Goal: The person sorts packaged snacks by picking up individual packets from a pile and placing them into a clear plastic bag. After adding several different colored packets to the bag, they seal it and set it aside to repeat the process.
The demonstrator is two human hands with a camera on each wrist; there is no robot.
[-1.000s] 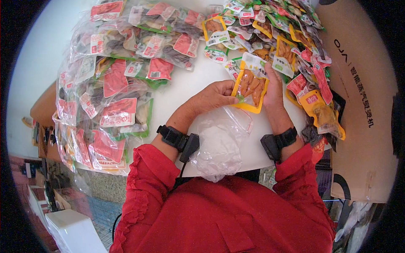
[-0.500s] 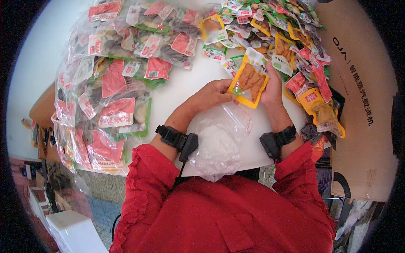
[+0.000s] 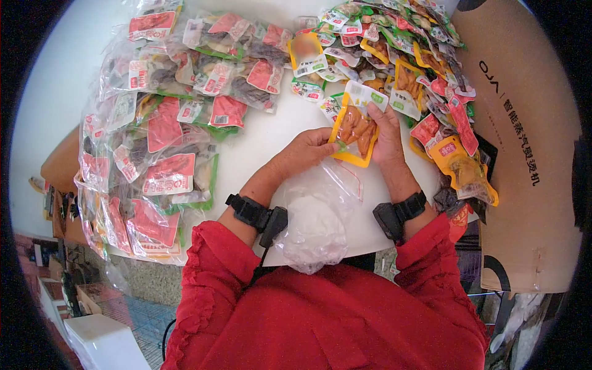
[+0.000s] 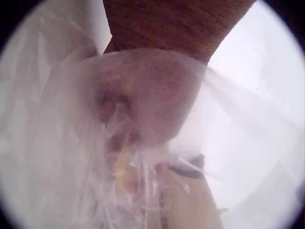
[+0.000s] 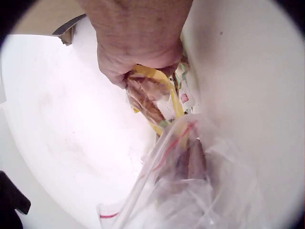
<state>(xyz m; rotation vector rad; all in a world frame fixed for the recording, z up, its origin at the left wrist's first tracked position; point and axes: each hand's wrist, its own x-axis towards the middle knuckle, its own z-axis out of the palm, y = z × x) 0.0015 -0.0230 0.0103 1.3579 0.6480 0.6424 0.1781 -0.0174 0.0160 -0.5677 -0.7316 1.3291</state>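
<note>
Both hands hold a yellow-edged clear packet (image 3: 356,126) with brown food in it, tilted over the table. The left hand (image 3: 306,148) pinches its lower left edge; the right hand (image 3: 387,134) grips its right side, thumb on the front. Below them a clear plastic bag (image 3: 314,225) lies at the table's front edge. In the left wrist view the bag's film covers much of the left hand (image 4: 147,100). The right wrist view has the right hand (image 5: 143,43) on the packet (image 5: 150,98), with the bag (image 5: 190,186) in front.
Rows of bagged packets with red labels (image 3: 169,176) cover the table's left side. A heap of small packets (image 3: 394,43) lies at the back right, a yellow packet (image 3: 462,166) near its front end. A large cardboard box (image 3: 524,154) stands at the right.
The held packet has moved slightly left and down together with both hands. The right thumb now lies over the packet's front near its upper right.
</note>
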